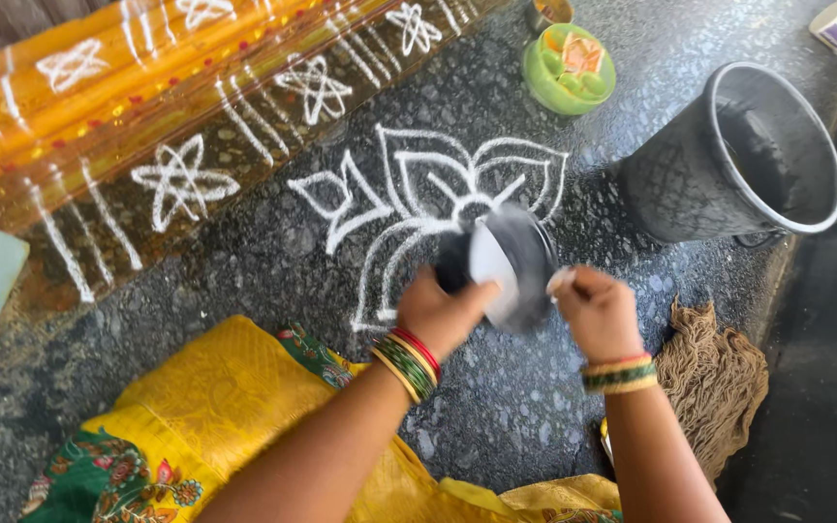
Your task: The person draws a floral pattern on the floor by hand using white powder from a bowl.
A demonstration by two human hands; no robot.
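My left hand (445, 312) grips a small round metal bowl (511, 261), tilted on its side, with white powder inside. My right hand (596, 312) sits just right of the bowl's rim, fingers pinched together on a bit of white powder. Both wrists carry green, red and gold bangles. Under the hands, a white flower-like chalk pattern (418, 199) is drawn on the dark speckled stone floor (496, 407). My yellow garment (225, 397) with green floral border covers my knees at the lower left.
A dark metal bucket (738, 155) stands at the right. A green flower-shaped container (568, 66) sits at the top, a brown coir scrubber (714, 378) lies lower right. An orange and brown doorstep (147, 107) painted with white stars and stripes crosses the upper left.
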